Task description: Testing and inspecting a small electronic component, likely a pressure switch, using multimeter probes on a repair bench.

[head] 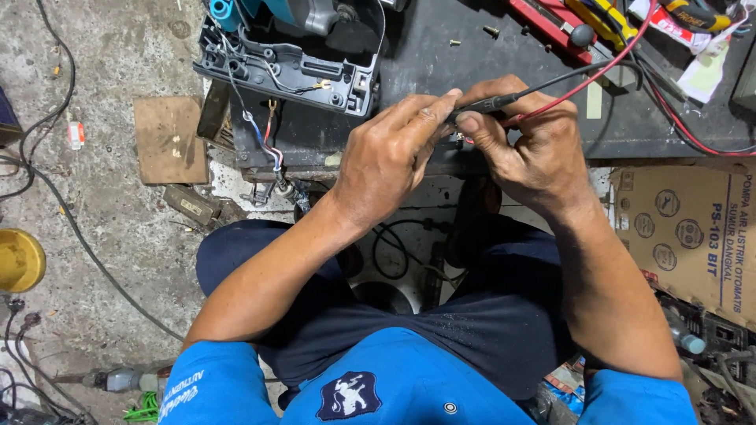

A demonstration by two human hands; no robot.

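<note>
The left hand (390,161) and right hand (528,149) each pinch a black probe (488,103) in a narrow grip. They meet over the near edge of the dark table (441,47). Open table lies far of them, with a grey housing (287,71) to the left.

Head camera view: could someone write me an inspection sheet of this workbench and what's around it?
Surface: dark, scuffed bench top with a few loose screws.
Job's things: black probe pinched between both hands, with red and black leads.
Clutter: opened grey tool housing, red tray of hand tools.
Hands: left hand and right hand meet at the probe, fingers closed on it.
Cables: red lead runs right across the bench; black cords trail over the floor.
Surroundings: concrete floor, yellow dish, cardboard box, wood offcut.
</note>
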